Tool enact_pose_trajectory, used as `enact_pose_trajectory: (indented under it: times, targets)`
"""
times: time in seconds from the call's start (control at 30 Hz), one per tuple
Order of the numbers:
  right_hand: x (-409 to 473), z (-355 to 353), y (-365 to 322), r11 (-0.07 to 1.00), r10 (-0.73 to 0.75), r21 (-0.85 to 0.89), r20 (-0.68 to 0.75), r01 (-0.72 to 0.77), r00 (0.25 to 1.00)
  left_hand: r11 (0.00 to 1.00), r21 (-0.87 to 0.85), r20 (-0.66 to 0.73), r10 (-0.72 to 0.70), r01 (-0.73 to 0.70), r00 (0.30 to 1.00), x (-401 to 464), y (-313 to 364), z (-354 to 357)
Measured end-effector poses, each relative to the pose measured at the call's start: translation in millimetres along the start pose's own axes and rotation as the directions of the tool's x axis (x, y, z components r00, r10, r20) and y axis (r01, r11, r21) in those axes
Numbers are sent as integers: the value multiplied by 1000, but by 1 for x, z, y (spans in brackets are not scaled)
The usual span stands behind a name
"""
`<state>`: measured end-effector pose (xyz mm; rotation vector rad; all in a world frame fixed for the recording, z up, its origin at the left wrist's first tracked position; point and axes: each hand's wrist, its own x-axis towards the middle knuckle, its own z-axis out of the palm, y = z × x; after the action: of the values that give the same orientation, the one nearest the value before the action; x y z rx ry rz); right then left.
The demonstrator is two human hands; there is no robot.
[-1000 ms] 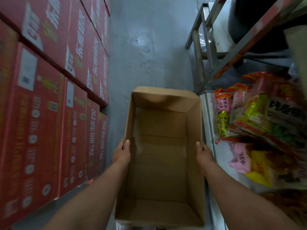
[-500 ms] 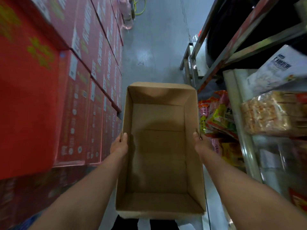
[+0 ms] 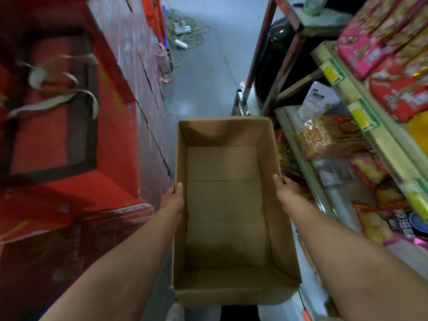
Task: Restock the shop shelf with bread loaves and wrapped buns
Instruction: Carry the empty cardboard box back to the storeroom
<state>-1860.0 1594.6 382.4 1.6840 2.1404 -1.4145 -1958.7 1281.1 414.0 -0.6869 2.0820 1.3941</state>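
Box: We hold a brown cardboard box (image 3: pixel 228 205) out in front of us, in the aisle between the red cartons and the shelf. It is open on top, long and deep, and we see only its bare brown floor and walls inside, with a fold line across the floor.
Left hand: Our left hand (image 3: pixel 174 196) grips the left wall of the box, thumb over the top edge and the other fingers down the outside.
Right hand: Our right hand (image 3: pixel 283 187) grips the right wall the same way, thumb on the rim.
Bread: A loaf in a clear wrapper (image 3: pixel 328 137) lies on the shelf (image 3: pixel 298 144) to our right, just past the box.
Other packs: Pink and red snack bags (image 3: pixel 389 66) sit on the higher shelf, and yellow ones lower down.
Red cartons: Tall red cartons (image 3: pixel 69 135) are stacked on our left. They look blurry.
Floor: The grey floor (image 3: pixel 208 77) has a green cord (image 3: pixel 183 35) lying on it far ahead.
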Motion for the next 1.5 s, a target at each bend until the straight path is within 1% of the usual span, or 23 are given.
enact_pose_trajectory:
  times: [0.07, 0.2, 0.3, 0.43, 0.53, 0.63, 0.7, 0.83, 0.93, 1.07, 1.13, 1.2, 1.37, 1.5]
  targets:
    - [-63, -10, -13, 999, -4, 49, -33, 6, 999, 999, 15, 26, 35, -36, 999, -16, -4, -14]
    - [-123, -24, 5, 994, 23, 111, -111, -10, 994, 996, 41, 81, 81, -84, 993, -48, -10, -37]
    - [-153, -35, 20, 991, 67, 128, -139, -49, 988, 992, 59, 105, 101, -107, 989, -64, -16, -44]
    - [-178, -47, 38, 992, 66, 112, -152, -49, 986, 996, 43, 168, 71, -79, 983, -78, -31, -50]
    - [-194, -48, 49, 993, 73, 107, -154, -57, 985, 996, 32, 159, 79, -85, 984, -89, -43, -60]
    - [-209, -46, 58, 994, 74, 88, -119, -63, 990, 994, 16, 128, 101, -104, 987, -100, -62, -71]
    - [-221, -45, 65, 996, 50, 75, -105, -42, 993, 994, -2, 99, 107, -108, 989, -107, -79, -80]
    - [-240, -44, 86, 1000, 17, 15, -74, -16, 997, 995, -5, 4, 103, -103, 995, -130, -121, -93]
    - [-260, -49, 104, 1000, -16, 2, -23, 16, 1000, 993, -67, -59, 97, -101, 994, -166, -159, -101]
    - [-293, -61, 127, 991, -110, -70, 41, 113, 993, 976, -212, -121, 18, -44, 992, -220, -209, -114]
    - [-306, -64, 136, 980, -155, -115, 72, 162, 985, 972, -233, -136, -4, -28, 991, -245, -231, -124]
    - [-322, -62, 145, 969, -188, -143, 110, 203, 976, 969, -244, -186, -19, -27, 982, -270, -255, -138]
    - [-374, -43, 165, 918, -242, -258, 236, 301, 941, 933, -359, -250, -120, 23, 961, -328, -318, -178]
    - [-418, -10, 180, 893, -279, -256, 327, 369, 903, 911, -411, -319, -179, 35, 931, -366, -363, -215]
